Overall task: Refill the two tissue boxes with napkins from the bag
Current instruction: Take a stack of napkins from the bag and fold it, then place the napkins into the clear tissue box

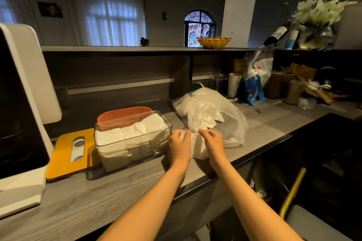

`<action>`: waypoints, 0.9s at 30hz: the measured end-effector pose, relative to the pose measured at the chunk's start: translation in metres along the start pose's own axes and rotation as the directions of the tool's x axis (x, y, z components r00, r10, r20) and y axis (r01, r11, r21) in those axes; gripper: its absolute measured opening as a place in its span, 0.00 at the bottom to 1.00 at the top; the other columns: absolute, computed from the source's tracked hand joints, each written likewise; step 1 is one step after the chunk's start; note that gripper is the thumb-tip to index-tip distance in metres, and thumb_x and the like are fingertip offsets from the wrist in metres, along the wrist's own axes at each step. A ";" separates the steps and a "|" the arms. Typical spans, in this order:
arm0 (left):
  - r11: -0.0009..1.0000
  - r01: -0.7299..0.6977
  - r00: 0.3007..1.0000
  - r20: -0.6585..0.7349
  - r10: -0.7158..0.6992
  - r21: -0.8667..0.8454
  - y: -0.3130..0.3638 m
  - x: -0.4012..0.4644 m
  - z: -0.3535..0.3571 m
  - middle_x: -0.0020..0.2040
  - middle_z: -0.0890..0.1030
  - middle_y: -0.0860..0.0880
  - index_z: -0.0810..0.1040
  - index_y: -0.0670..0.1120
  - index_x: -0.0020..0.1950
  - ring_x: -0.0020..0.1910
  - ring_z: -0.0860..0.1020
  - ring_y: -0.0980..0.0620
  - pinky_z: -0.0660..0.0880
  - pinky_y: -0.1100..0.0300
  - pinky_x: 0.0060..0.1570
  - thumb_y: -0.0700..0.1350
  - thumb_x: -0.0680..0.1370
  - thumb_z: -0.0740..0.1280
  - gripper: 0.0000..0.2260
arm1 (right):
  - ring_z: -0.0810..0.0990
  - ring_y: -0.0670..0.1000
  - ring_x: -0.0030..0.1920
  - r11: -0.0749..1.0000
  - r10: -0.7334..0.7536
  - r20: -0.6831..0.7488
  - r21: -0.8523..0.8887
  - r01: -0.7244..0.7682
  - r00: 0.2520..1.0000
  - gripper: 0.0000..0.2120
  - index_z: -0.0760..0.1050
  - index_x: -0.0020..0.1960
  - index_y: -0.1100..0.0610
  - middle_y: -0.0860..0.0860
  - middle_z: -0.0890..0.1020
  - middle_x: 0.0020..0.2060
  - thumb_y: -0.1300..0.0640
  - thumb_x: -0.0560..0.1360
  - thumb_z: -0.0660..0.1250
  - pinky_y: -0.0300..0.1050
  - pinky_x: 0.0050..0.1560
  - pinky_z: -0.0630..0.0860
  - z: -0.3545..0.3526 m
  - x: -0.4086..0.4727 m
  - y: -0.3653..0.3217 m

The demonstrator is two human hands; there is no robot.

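On the grey counter (109, 188), beside the clear tissue box (133, 139): both hands gripping a wad of napkins (198, 147) at the mouth of the plastic bag (213, 115).

The left hand (179, 144) and right hand (212, 141) each curl their fingers round the wad, its long axis running left to right between them. Loose sheets could snag the bag film or spill past the counter edge. The box, long axis also left to right, looks nearly full; an orange box (123, 115) stands behind it.
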State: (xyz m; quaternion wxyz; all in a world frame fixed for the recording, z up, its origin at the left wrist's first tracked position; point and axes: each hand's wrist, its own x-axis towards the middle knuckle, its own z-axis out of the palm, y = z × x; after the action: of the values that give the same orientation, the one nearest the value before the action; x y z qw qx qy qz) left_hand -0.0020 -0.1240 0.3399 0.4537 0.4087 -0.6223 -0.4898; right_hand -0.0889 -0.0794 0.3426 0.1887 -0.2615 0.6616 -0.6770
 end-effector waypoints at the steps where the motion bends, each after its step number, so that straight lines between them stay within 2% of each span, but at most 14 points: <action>1: 1.000 0.000 1.000 -0.017 0.000 0.014 -0.001 0.002 0.000 0.47 0.81 0.45 0.77 0.46 0.52 0.46 0.80 0.47 0.77 0.56 0.43 0.47 0.82 0.61 0.08 | 0.73 0.49 0.40 1.000 -0.009 -0.021 -0.013 0.009 1.000 0.07 0.77 0.41 0.58 0.51 0.77 0.36 0.56 0.75 0.69 0.41 0.39 0.69 0.001 0.002 0.002; 4: 1.000 0.015 1.000 -0.017 -0.015 0.014 -0.002 0.003 -0.002 0.44 0.80 0.44 0.77 0.43 0.49 0.45 0.79 0.46 0.73 0.59 0.37 0.42 0.82 0.57 0.10 | 0.75 0.49 0.45 0.999 0.012 -0.101 0.035 -0.009 0.995 0.06 0.78 0.49 0.59 0.49 0.78 0.42 0.56 0.77 0.66 0.41 0.41 0.71 0.001 0.003 0.002; 7: 0.999 -0.008 1.000 0.000 0.008 -0.032 0.000 -0.001 -0.006 0.46 0.80 0.47 0.77 0.47 0.51 0.45 0.79 0.48 0.76 0.58 0.38 0.46 0.82 0.59 0.08 | 0.76 0.47 0.43 0.998 -0.044 -0.061 -0.041 0.041 0.997 0.11 0.80 0.46 0.57 0.47 0.79 0.41 0.52 0.79 0.64 0.43 0.44 0.72 0.002 0.000 0.000; 9: 0.999 -0.050 0.998 0.029 0.051 -0.013 0.001 -0.004 -0.008 0.47 0.79 0.49 0.76 0.49 0.51 0.46 0.79 0.50 0.77 0.58 0.40 0.48 0.82 0.61 0.06 | 0.76 0.48 0.44 0.994 -0.059 -0.037 -0.098 0.055 0.998 0.08 0.80 0.44 0.55 0.47 0.79 0.40 0.54 0.79 0.64 0.43 0.44 0.73 0.001 -0.002 0.001; 11: 0.996 -0.077 0.997 0.027 0.076 0.041 0.000 -0.005 -0.009 0.49 0.79 0.49 0.76 0.49 0.54 0.47 0.78 0.50 0.77 0.59 0.40 0.47 0.82 0.61 0.05 | 0.77 0.50 0.46 0.997 -0.015 -0.058 -0.083 0.010 0.998 0.08 0.79 0.45 0.53 0.47 0.79 0.42 0.59 0.78 0.63 0.49 0.48 0.77 -0.002 -0.002 0.002; 13: 0.993 -0.086 0.996 0.014 0.085 0.080 -0.002 -0.004 -0.009 0.54 0.79 0.49 0.76 0.49 0.58 0.51 0.78 0.49 0.77 0.61 0.39 0.46 0.83 0.60 0.08 | 0.76 0.51 0.47 0.998 0.014 -0.071 -0.052 -0.018 0.997 0.09 0.79 0.47 0.54 0.46 0.77 0.43 0.60 0.78 0.61 0.54 0.52 0.77 -0.003 -0.001 0.002; 14: 0.992 -0.089 0.996 0.018 0.088 0.088 -0.003 -0.004 -0.010 0.55 0.79 0.49 0.76 0.49 0.60 0.52 0.78 0.50 0.76 0.63 0.38 0.46 0.83 0.59 0.09 | 0.75 0.50 0.48 0.997 0.003 -0.062 -0.070 -0.007 0.998 0.08 0.79 0.48 0.55 0.46 0.77 0.43 0.59 0.79 0.61 0.53 0.51 0.77 -0.003 -0.002 0.002; 16: 0.986 -0.120 0.992 0.048 0.115 0.115 -0.006 -0.004 -0.009 0.56 0.79 0.48 0.76 0.49 0.63 0.52 0.79 0.50 0.77 0.63 0.37 0.48 0.83 0.58 0.11 | 0.76 0.50 0.48 0.991 -0.048 -0.038 -0.129 0.043 0.998 0.08 0.79 0.50 0.56 0.48 0.79 0.45 0.56 0.79 0.62 0.45 0.46 0.76 -0.001 -0.004 0.003; 18: 0.967 -0.178 0.983 0.088 0.164 0.180 -0.004 -0.005 -0.009 0.54 0.80 0.49 0.76 0.51 0.62 0.50 0.79 0.51 0.80 0.58 0.40 0.51 0.84 0.57 0.12 | 0.76 0.48 0.41 0.978 -0.100 -0.029 -0.188 0.093 0.995 0.10 0.79 0.44 0.56 0.50 0.79 0.41 0.53 0.80 0.62 0.40 0.37 0.70 0.001 -0.006 0.003; 21: 0.931 -0.273 0.957 0.168 0.237 0.241 0.000 -0.007 -0.011 0.48 0.81 0.49 0.79 0.50 0.55 0.47 0.78 0.51 0.76 0.55 0.44 0.52 0.83 0.58 0.12 | 0.67 0.47 0.29 0.945 -0.189 -0.044 -0.281 0.169 0.981 0.22 0.69 0.29 0.55 0.50 0.70 0.26 0.49 0.81 0.61 0.44 0.32 0.62 0.001 -0.006 0.005; 23: 0.902 -0.326 0.931 0.261 0.255 0.282 0.004 -0.008 -0.017 0.50 0.81 0.49 0.79 0.49 0.56 0.49 0.78 0.51 0.75 0.56 0.47 0.53 0.82 0.60 0.12 | 0.64 0.47 0.26 0.936 -0.211 -0.079 -0.302 0.178 0.974 0.25 0.67 0.26 0.55 0.49 0.67 0.22 0.46 0.80 0.62 0.45 0.31 0.61 -0.001 -0.004 0.002; 25: 0.882 -0.360 0.898 0.368 0.239 0.305 0.010 -0.011 -0.025 0.54 0.81 0.50 0.79 0.49 0.61 0.52 0.78 0.52 0.74 0.58 0.49 0.53 0.81 0.64 0.13 | 0.64 0.48 0.26 0.939 -0.220 -0.096 -0.290 0.184 0.971 0.26 0.68 0.26 0.55 0.50 0.67 0.22 0.45 0.79 0.63 0.46 0.31 0.61 -0.003 -0.004 -0.007; 27: 0.871 -0.374 0.886 0.400 0.235 0.319 0.019 -0.015 -0.036 0.55 0.81 0.50 0.78 0.47 0.64 0.52 0.77 0.54 0.73 0.64 0.46 0.48 0.80 0.66 0.13 | 0.65 0.51 0.27 0.951 -0.210 -0.067 -0.245 0.188 0.975 0.25 0.71 0.28 0.59 0.53 0.68 0.23 0.45 0.79 0.64 0.47 0.33 0.63 -0.003 -0.007 -0.024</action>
State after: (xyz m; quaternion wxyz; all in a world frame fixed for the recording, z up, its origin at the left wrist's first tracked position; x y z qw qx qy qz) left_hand 0.0352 -0.1151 0.3596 0.3190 0.2918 -0.8341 -0.3426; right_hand -0.0824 -0.0717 0.3656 0.0563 -0.3160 0.7160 -0.6199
